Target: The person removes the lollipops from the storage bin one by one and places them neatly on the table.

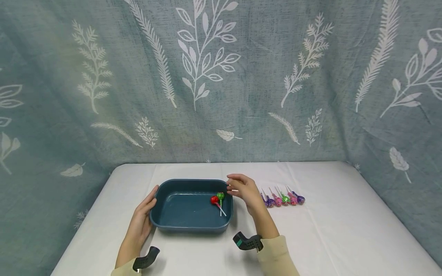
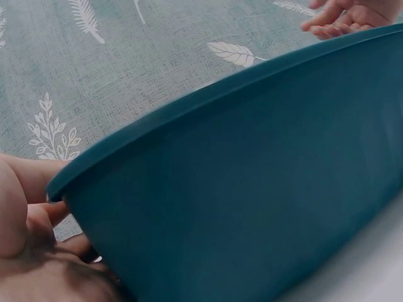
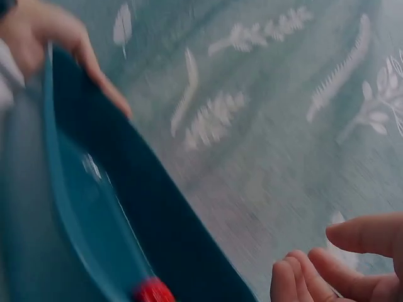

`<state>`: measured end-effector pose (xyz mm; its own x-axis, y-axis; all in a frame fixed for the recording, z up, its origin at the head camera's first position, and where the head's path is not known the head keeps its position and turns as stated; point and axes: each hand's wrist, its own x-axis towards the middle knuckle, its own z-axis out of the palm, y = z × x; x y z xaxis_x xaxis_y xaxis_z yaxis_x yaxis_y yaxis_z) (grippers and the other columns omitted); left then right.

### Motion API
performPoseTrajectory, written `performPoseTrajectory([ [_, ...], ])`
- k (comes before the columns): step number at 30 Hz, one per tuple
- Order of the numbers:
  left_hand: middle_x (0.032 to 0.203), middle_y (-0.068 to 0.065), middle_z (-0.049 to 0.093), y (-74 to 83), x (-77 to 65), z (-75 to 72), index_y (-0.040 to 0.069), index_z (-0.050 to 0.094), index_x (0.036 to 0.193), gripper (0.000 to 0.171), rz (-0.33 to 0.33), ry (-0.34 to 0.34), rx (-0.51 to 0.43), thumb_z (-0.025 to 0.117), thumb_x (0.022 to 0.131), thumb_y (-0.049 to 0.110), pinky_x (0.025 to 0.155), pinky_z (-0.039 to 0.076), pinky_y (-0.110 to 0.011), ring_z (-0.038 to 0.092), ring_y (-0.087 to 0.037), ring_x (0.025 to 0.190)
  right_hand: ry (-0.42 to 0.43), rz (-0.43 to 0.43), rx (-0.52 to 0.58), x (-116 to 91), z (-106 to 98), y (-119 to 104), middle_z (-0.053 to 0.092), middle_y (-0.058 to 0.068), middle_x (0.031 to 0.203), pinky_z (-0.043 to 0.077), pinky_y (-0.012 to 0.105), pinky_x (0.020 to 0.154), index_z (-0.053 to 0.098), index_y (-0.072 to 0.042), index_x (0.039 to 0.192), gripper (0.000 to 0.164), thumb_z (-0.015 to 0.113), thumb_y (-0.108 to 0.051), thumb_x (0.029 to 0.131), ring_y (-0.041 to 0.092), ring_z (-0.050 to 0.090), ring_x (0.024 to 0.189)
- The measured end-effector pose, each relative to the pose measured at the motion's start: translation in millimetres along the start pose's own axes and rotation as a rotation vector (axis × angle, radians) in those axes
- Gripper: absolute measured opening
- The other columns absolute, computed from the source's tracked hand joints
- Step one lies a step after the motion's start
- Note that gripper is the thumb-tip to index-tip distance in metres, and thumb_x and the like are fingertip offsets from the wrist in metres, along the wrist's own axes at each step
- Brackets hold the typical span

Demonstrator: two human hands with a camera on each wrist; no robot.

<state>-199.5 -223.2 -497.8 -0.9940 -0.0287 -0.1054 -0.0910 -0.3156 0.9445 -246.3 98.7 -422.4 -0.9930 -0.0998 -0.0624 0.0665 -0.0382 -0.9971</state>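
Observation:
A dark teal rectangular container (image 1: 191, 228) stands on the white table, with a red lollipop (image 1: 214, 200) and a green lollipop (image 1: 220, 196) lying in its right part. My left hand (image 1: 139, 220) rests against the container's left side, its fingers extended along the outside wall. In the left wrist view, the container's wall partly hides those fingers. At the right rim is my right hand (image 1: 246, 191), with loosely bent fingers and nothing held. The right wrist view shows its fingertips apart from the container wall and the red lollipop (image 3: 154, 290) inside.
To the right of my right hand, several wrapped lollipops lie in a row, among them a green lollipop (image 1: 285, 199) and a purple lollipop (image 1: 300, 199) at the right end. A leaf-patterned grey-green cloth (image 1: 255, 126) hangs behind the white tabletop (image 1: 348, 214).

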Motion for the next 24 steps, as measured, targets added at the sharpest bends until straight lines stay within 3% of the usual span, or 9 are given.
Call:
performPoseTrajectory([
  [7, 0.159, 0.007, 0.018, -0.5, 0.9, -0.4, 0.020, 0.031, 0.153, 0.050, -0.007, 0.004, 0.007, 0.041, 0.104, 0.017, 0.117, 0.011, -0.036, 0.009, -0.011, 0.146, -0.223, 0.061, 0.173, -8.5, 34.9, 6.3, 0.062, 0.025, 0.110, 0.054, 0.036, 0.085, 0.042, 0.012, 0.134, 0.045, 0.056, -0.009, 0.097, 0.020, 0.065, 0.088],
  [17, 0.159, 0.008, 0.020, -1.0, 1.9, 1.3, 0.021, 0.034, 0.152, 0.049, -0.013, 0.020, -0.008, 0.041, 0.104, 0.016, 0.116, 0.013, -0.036, 0.011, -0.010, 0.145, -0.200, 0.116, 0.195, -12.7, 51.0, 13.5, 0.058, 0.028, 0.116, 0.053, 0.037, 0.088, 0.028, 0.012, 0.141, 0.055, 0.054, -0.011, 0.098, 0.025, 0.064, 0.096],
  [24, 0.159, 0.008, 0.020, -0.8, 1.4, 0.7, 0.021, 0.032, 0.152, 0.049, -0.005, 0.013, 0.002, 0.040, 0.104, 0.016, 0.116, 0.014, -0.036, 0.012, -0.011, 0.145, -0.254, 0.175, 0.148, -16.4, 57.3, 17.9, 0.053, 0.031, 0.121, 0.051, 0.042, 0.090, 0.011, 0.015, 0.145, 0.068, 0.051, -0.017, 0.100, 0.044, 0.054, 0.114],
])
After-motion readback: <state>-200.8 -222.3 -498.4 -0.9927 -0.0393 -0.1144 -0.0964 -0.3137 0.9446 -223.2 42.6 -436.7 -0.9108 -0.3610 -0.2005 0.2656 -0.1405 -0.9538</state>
